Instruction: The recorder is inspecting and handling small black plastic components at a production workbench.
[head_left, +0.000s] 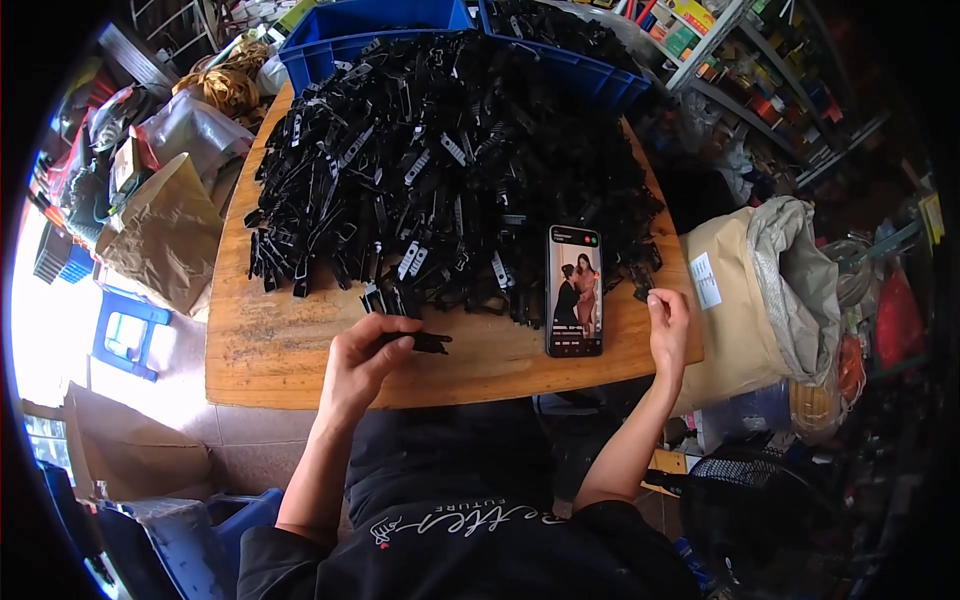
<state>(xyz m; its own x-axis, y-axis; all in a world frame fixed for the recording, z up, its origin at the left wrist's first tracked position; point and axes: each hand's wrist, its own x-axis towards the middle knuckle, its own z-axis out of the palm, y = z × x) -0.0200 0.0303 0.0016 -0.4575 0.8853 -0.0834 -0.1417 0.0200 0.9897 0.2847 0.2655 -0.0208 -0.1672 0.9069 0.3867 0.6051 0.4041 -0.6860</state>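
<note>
A big heap of black plastic parts (450, 170) covers the far half of a wooden table (270, 350). My left hand (365, 360) rests on the near part of the table and grips one black plastic part (425, 342) whose end sticks out to the right. My right hand (668, 325) lies at the table's right edge, fingers curled, touching a small black piece (643, 283) at the heap's right fringe. A smartphone (575, 290) with a lit screen lies flat between my hands, against the heap.
Blue plastic crates (340, 40) hold more black parts behind the table. An open tan sack (760, 290) stands to the right, a brown paper bag (165, 235) and a blue stool (125, 335) to the left. Shelves with boxes (740, 60) rise at the back right.
</note>
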